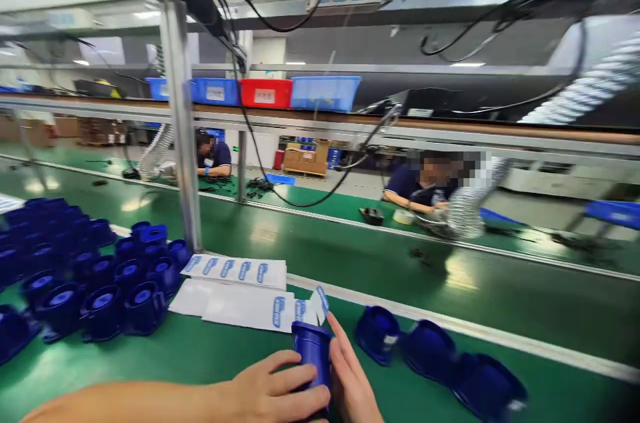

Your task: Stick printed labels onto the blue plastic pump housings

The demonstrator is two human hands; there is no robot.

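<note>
A dark blue plastic housing with a flared rim stands tilted at the bottom centre. My left hand wraps its fingers over the near left side of the housing. Along its right side lies my right hand, fingers fairly straight and pressed to the housing; its thumb is hidden. The right index fingertip meets a small blue and white label at the raised end of a label strip. Just behind the housing, white label sheets with blue printed stickers lie overlapping on the green bench.
Many similar blue housings crowd the left of the bench. Several more stand in a row at right. A metal post rises behind them; a black cable hangs ahead. Two co-workers sit across the line.
</note>
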